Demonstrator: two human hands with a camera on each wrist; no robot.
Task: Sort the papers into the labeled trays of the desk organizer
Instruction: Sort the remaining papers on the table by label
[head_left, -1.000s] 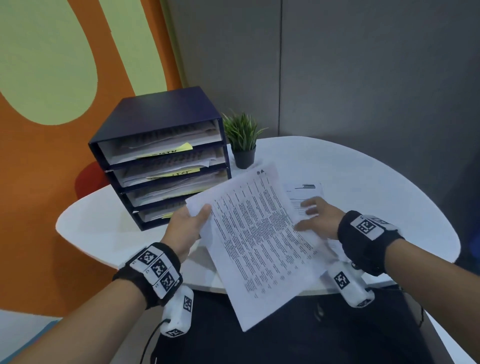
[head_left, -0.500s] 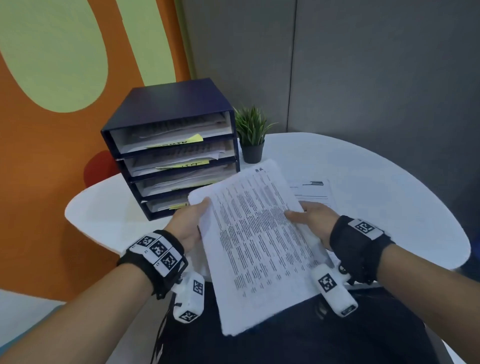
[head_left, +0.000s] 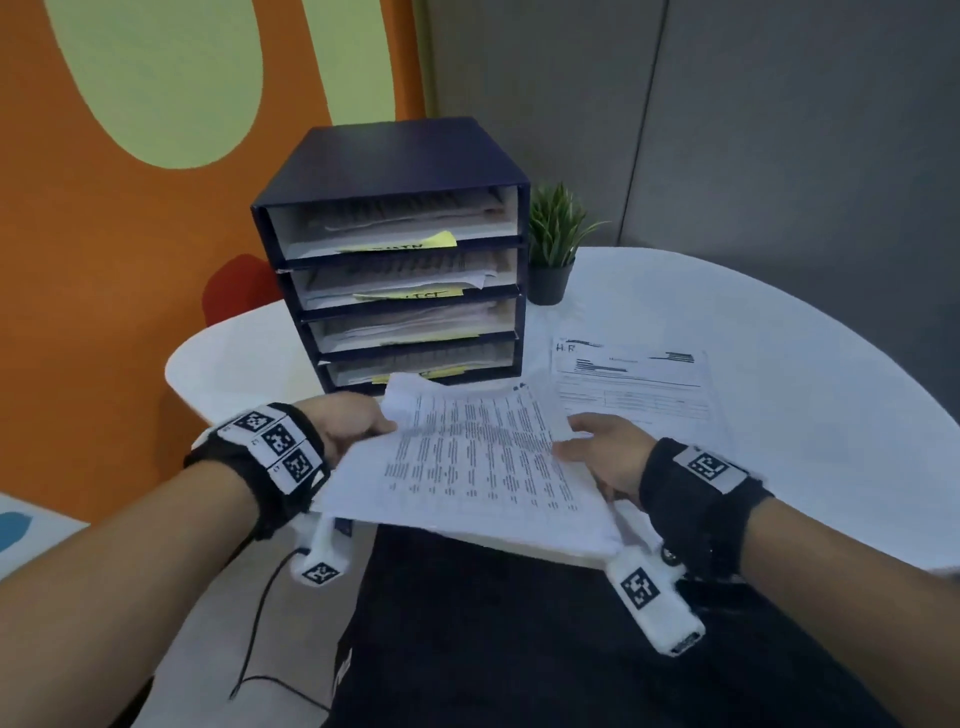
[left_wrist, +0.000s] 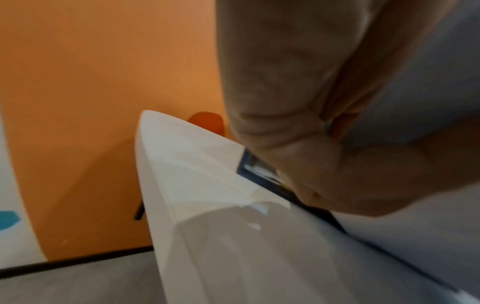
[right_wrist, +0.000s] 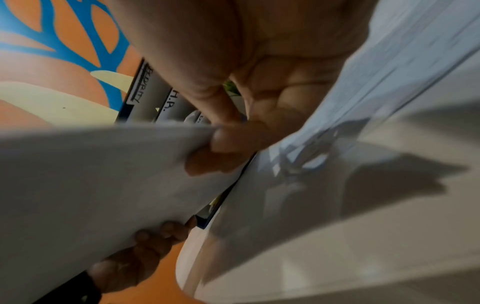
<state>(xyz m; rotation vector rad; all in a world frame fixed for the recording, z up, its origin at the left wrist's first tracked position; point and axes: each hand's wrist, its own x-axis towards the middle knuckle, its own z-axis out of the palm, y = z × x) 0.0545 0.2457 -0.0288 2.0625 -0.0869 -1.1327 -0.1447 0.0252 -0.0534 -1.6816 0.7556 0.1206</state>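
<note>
I hold one printed sheet (head_left: 483, 457) between both hands, low over the near edge of the white bench (head_left: 810, 364). My left hand (head_left: 348, 423) forms a grip on the sheet's left edge, thumb on top and fingers beneath; the right wrist view shows those fingers (right_wrist: 155, 232) curled under the paper. My right hand (head_left: 608, 457) grasps the right edge the same way, thumb above, fingers below. The sheet lies nearly flat, tilted slightly, and its far left corner reaches just in front of the lowest tray of the organizer (head_left: 395, 161).

The organizer is a dark blue box with four stacked trays, standing on the bench near its left rim. Each tray holds a loose pile of papers. A yellow note (head_left: 415, 241) hangs at the front of every tray; the writing on them is too blurred in the head view to read. From the right wrist view, labels along the tray fronts read "H.R." (right_wrist: 170, 100) and one longer word I cannot make out.

A second sheet (head_left: 631, 384) lies flat on the bench to the right of the organizer, marked "H.R." by hand at its top left corner. A small potted plant (head_left: 553, 244) stands just beside the organizer's right wall.
</note>
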